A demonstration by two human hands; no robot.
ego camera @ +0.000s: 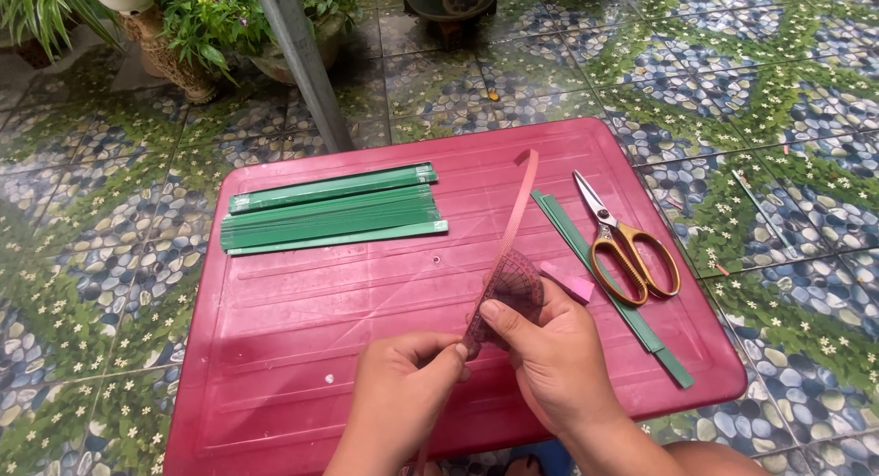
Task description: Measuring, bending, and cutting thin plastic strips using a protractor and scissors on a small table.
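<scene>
Both hands are closed on one pink strip (513,227) above the red bench (302,329); our left hand (403,398) pinches its lower end between thumb and fingers, our right hand (549,357) grips the small woven pink disc (513,288) it feeds into; the strip rises, thin, flat and slightly bowed, toward the far edge; pull too hard and it may crease or the weave slacken, we judge; green strips (331,215) lie stacked to the left, scissors (627,243) rest on the right, apart.
</scene>
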